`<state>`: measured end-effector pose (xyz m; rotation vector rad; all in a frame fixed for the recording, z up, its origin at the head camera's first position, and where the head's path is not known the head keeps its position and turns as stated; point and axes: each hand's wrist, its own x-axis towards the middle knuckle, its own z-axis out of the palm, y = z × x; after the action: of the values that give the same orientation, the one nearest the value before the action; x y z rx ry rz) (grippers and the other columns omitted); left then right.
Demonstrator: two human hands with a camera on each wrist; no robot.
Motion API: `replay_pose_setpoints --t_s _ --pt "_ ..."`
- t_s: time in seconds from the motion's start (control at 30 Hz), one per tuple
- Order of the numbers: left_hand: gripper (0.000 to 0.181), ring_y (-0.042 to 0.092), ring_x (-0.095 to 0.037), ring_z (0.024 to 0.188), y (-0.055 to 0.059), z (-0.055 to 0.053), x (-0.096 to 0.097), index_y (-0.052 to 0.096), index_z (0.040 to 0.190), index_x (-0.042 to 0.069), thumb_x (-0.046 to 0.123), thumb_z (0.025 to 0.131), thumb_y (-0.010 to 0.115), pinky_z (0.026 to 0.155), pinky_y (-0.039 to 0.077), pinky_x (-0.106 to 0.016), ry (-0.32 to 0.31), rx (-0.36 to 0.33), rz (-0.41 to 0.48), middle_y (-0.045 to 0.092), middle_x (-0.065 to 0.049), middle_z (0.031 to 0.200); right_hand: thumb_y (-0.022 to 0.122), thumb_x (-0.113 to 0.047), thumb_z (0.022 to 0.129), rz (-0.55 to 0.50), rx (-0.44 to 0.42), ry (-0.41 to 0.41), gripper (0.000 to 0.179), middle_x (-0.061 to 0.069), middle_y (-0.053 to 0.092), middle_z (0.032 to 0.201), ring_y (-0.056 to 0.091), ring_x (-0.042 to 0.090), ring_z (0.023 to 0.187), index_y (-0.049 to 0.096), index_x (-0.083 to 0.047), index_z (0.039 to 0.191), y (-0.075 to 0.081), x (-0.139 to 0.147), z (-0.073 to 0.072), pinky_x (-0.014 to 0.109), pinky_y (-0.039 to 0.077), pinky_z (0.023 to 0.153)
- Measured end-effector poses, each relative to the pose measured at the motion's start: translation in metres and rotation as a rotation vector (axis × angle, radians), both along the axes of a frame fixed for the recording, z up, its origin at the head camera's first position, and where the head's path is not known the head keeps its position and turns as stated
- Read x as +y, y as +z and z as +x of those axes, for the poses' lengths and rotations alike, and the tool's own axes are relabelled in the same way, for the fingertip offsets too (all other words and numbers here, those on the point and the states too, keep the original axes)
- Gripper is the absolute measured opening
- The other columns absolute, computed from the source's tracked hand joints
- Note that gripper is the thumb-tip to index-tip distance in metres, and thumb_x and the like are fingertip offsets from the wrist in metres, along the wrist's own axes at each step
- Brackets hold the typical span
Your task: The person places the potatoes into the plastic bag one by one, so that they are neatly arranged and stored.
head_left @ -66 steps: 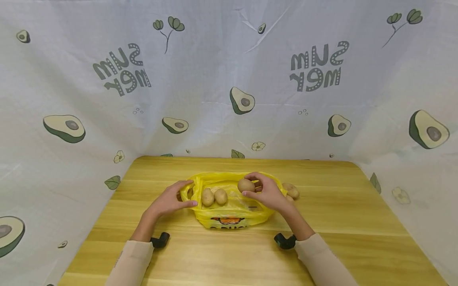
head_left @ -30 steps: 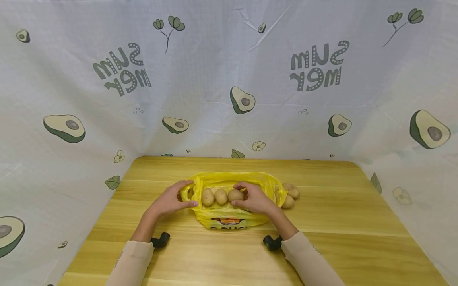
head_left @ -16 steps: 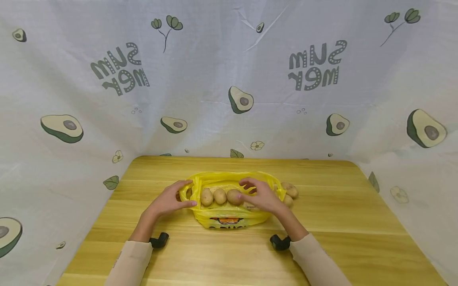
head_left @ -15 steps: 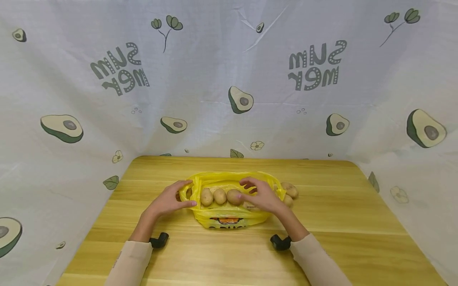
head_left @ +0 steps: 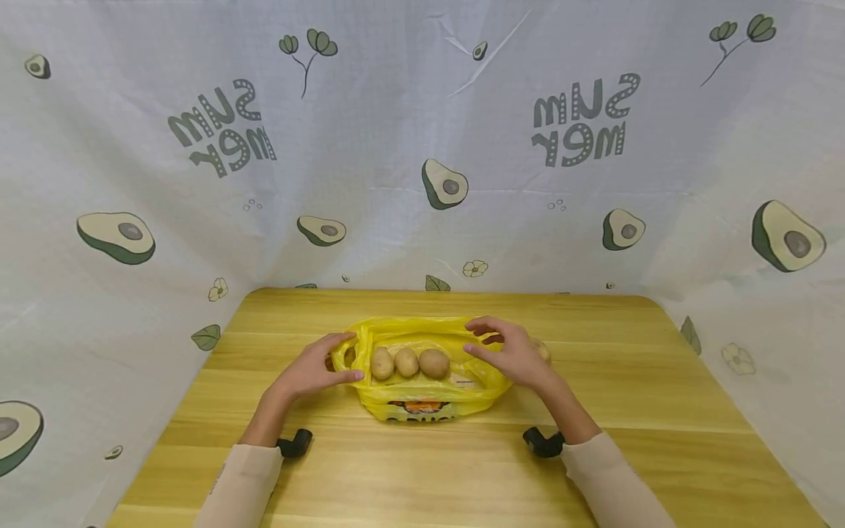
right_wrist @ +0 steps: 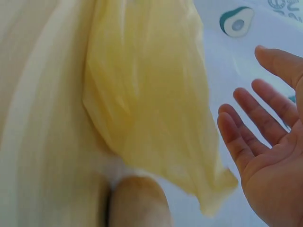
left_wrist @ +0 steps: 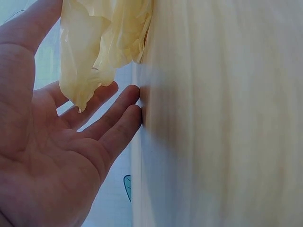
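Note:
A yellow plastic bag (head_left: 422,407) lies with its mouth spread wide on the table. Three potatoes sit in a row inside it: a left one (head_left: 382,364), a middle one (head_left: 406,362) and a right one (head_left: 434,364). My left hand (head_left: 320,367) is at the bag's left handle, thumb and fingers spread about it; in the left wrist view the fingers look relaxed, with the plastic hanging between. My right hand (head_left: 511,353) hovers over the bag's right end, fingers loosely spread and holding nothing. Another potato (right_wrist: 139,203) lies outside the bag, beyond its right end.
The wooden table (head_left: 422,477) extends around the bag. A pale cloth (head_left: 383,147) printed with avocados hangs behind the table and along both sides. Black devices sit at both wrists, one by the left cuff (head_left: 295,444) and one by the right cuff (head_left: 544,442).
My right hand lowered a potato into the bag beside the other two, let go of it, and moved back right and up. The left hand has stayed at the handle.

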<state>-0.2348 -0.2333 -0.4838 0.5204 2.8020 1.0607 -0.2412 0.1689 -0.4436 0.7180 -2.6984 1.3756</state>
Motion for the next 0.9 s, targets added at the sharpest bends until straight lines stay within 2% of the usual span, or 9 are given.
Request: replay_pose_setpoints --t_s 0.13,0.33,0.63,0.9 --pt "0.090 0.037 -0.044 0.150 0.001 0.000 0.000 0.045 0.156 0.014 0.058 0.085 0.079 0.118 0.035 -0.064 0.005 -0.006 -0.006 0.042 -0.019 0.161 0.075 -0.026 0.097 0.005 0.040 -0.040 0.042 0.020 0.068 0.129 0.065 0.039 0.116 0.066 -0.002 0.130 0.005 0.015 0.001 0.056 0.055 0.098" --pt "0.090 0.037 -0.044 0.149 0.001 0.001 0.000 0.045 0.156 0.014 0.057 0.085 0.079 0.117 0.036 -0.064 0.006 -0.010 0.001 0.042 -0.019 0.161 0.074 -0.025 0.097 0.028 0.057 -0.089 0.041 0.020 0.069 0.128 0.064 0.040 0.116 0.066 -0.001 0.130 0.009 0.034 0.001 0.056 0.055 0.099" --pt "0.089 0.038 -0.044 0.149 -0.001 0.000 -0.001 0.045 0.156 0.013 0.057 0.085 0.079 0.116 0.038 -0.063 0.004 0.003 0.000 0.042 -0.019 0.161 0.071 -0.025 0.099 0.034 0.052 -0.143 0.041 0.019 0.068 0.130 0.063 0.037 0.118 0.065 -0.001 0.132 0.008 0.060 0.002 0.058 0.054 0.100" --pt "0.090 0.038 -0.044 0.149 0.000 0.000 0.000 0.045 0.156 0.013 0.057 0.085 0.079 0.117 0.036 -0.064 0.001 -0.003 0.001 0.043 -0.019 0.161 0.069 -0.027 0.101 0.076 0.035 -0.180 0.042 0.022 0.066 0.132 0.061 0.040 0.121 0.064 -0.001 0.133 0.006 0.080 0.004 0.060 0.051 0.103"
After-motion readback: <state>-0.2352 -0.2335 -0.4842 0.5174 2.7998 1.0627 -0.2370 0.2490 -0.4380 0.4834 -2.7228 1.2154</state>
